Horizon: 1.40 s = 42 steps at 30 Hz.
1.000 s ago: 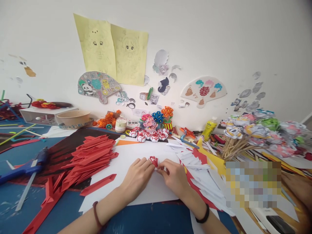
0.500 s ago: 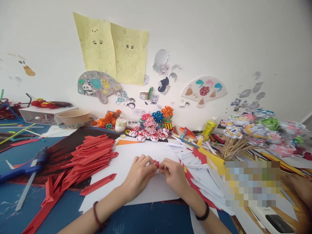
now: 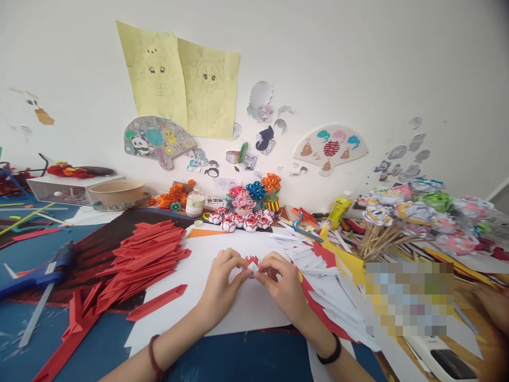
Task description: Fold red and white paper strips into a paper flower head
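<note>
Between my two hands is a small red and white paper flower [image 3: 252, 263], held just above a large white paper sheet [image 3: 199, 260]. My left hand [image 3: 226, 276] pinches its left side with thumb and forefinger. On the right side, the fingertips of my right hand [image 3: 278, 278] are closed on the same flower. Beyond the hands sits a row of similar red and white paper flowers [image 3: 250, 223]. A pile of folded red paper strips [image 3: 147, 254] lies to the left, and folded white paper strips [image 3: 318, 270] are spread to the right.
A blue glue gun [image 3: 51, 270] lies at the left. A yellow bottle [image 3: 340, 208] and a bunch of paper flowers on sticks [image 3: 377, 233] stand at the right back. Another person's hand [image 3: 493, 305] shows at the right edge, near a blurred patch.
My fingers have shifted on the flower, and more of its red and white petals now show between them. The view has moved slightly.
</note>
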{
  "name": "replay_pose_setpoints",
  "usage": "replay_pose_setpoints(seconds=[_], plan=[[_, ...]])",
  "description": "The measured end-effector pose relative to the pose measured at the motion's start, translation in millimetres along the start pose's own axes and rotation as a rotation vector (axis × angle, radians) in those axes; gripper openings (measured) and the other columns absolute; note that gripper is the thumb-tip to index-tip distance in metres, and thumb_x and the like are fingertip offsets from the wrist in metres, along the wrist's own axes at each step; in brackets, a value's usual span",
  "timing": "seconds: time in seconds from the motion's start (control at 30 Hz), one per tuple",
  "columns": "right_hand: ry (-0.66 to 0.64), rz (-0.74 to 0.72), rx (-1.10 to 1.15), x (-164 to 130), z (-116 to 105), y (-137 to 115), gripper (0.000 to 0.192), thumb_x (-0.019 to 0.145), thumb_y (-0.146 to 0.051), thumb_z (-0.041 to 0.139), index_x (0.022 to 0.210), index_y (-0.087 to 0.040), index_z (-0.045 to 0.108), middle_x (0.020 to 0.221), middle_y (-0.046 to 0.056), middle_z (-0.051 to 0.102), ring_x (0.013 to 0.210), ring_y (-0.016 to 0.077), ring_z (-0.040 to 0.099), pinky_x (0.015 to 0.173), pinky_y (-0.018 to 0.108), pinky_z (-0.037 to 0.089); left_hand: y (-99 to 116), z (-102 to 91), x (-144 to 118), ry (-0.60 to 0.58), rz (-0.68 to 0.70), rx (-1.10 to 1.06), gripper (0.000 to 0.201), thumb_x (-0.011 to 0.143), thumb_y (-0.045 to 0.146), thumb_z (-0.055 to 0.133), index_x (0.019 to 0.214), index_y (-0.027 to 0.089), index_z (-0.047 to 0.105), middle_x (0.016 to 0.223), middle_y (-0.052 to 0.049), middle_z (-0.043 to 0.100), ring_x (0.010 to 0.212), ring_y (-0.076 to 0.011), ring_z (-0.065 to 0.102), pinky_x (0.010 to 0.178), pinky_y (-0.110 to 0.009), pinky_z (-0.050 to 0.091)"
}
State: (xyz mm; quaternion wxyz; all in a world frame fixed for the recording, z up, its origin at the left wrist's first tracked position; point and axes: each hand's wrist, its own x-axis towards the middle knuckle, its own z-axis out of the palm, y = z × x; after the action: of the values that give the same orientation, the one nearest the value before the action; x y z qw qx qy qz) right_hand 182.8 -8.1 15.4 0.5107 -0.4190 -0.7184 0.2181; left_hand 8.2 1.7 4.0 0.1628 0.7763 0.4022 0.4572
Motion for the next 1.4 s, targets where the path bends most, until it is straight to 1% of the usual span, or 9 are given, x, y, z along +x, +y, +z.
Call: replay_pose_setpoints(seconds=[0.2,0.33,0.43,0.57,0.67,0.8,1.0,1.23,1.4], plan=[[0.012,-0.018,0.076,-2.8,0.6,-5.2,0.022,0.078,-0.026,0.071,0.062,-0.02,0.057,0.066,-0.001,0.053,0.066,0.0155,0.046,0.062,0.028,0.037,-2.8,-0.4,1.4,-0.033,0.012,-0.065,0.009,0.092,0.024,0.057,0.084,0.02,0.059,0.084,-0.001,0.057,0.084,-0.0186,0.05,0.078,-0.034,0.04],[0.01,-0.043,0.047,-2.5,2.5,-5.6,0.017,0.082,-0.025,0.068,0.067,-0.02,0.059,0.07,-0.001,0.055,0.07,0.0167,0.048,0.064,0.029,0.037,-2.6,-2.2,1.3,-0.027,0.009,-0.076,0.012,0.092,0.026,0.055,0.082,0.02,0.058,0.083,-0.001,0.057,0.083,-0.0184,0.05,0.077,-0.034,0.04],[-0.007,-0.066,-0.014,-2.2,5.0,-3.0,0.012,0.085,-0.024,0.064,0.073,-0.021,0.059,0.076,0.001,0.056,0.074,0.0176,0.049,0.066,0.029,0.038,-1.7,-2.4,1.2,-0.024,-0.006,-0.086,0.015,0.093,0.025,0.052,0.08,0.02,0.055,0.082,-0.002,0.057,0.081,-0.0184,0.05,0.076,-0.033,0.04],[0.001,-0.111,-0.129,-4.2,9.0,2.3,0.013,0.086,-0.015,0.058,0.075,-0.021,0.056,0.08,0.002,0.054,0.079,0.0188,0.05,0.069,0.03,0.041,-2.4,-0.8,0.8,-0.038,-0.017,-0.065,0.016,0.094,0.022,0.05,0.078,0.02,0.053,0.081,-0.001,0.057,0.081,-0.0185,0.05,0.075,-0.033,0.039],[0.049,-0.154,-0.241,-6.9,10.6,6.3,0.015,0.085,-0.008,0.054,0.078,-0.021,0.056,0.081,0.002,0.054,0.079,0.0197,0.05,0.069,0.031,0.04,-1.5,0.2,-0.1,-0.036,-0.026,0.013,0.014,0.094,0.024,0.052,0.081,0.02,0.055,0.084,-0.001,0.058,0.083,-0.019,0.05,0.077,-0.035,0.038],[0.117,-0.206,-0.364,-9.5,10.1,8.1,0.016,0.087,-0.008,0.054,0.079,-0.021,0.056,0.079,0.003,0.056,0.077,0.0203,0.05,0.067,0.032,0.038,2.6,0.8,-1.5,0.002,-0.048,0.107,0.009,0.091,0.029,0.058,0.085,0.022,0.061,0.088,-0.002,0.06,0.085,-0.0205,0.052,0.078,-0.037,0.038],[0.15,-0.244,-0.47,-11.9,10.4,3.8,0.016,0.09,-0.014,0.056,0.075,-0.021,0.055,0.073,0.003,0.058,0.071,0.0199,0.048,0.067,0.035,0.034,-1.0,3.6,-2.5,0.006,-0.19,-0.043,0.013,0.086,0.034,0.063,0.083,0.022,0.066,0.081,-0.002,0.062,0.08,-0.0199,0.054,0.073,-0.034,0.043],[0.157,-0.236,-0.414,-12.9,13.7,4.0,0.016,0.09,-0.017,0.056,0.075,-0.021,0.056,0.074,0.002,0.058,0.071,0.0189,0.05,0.068,0.034,0.034,-3.0,5.6,-4.0,0.001,-0.302,-0.192,0.027,0.083,0.046,0.061,0.08,0.02,0.068,0.08,-0.002,0.066,0.071,-0.0172,0.053,0.064,-0.03,0.044],[0.149,-0.184,-0.285,-12.2,17.0,6.9,0.016,0.09,-0.019,0.057,0.074,-0.021,0.054,0.074,0.002,0.057,0.072,0.0184,0.05,0.067,0.033,0.037,0.1,8.7,-4.9,0.044,-0.272,-0.173,0.028,0.087,0.045,0.055,0.076,0.02,0.063,0.078,-0.002,0.065,0.072,-0.018,0.052,0.065,-0.031,0.043]])
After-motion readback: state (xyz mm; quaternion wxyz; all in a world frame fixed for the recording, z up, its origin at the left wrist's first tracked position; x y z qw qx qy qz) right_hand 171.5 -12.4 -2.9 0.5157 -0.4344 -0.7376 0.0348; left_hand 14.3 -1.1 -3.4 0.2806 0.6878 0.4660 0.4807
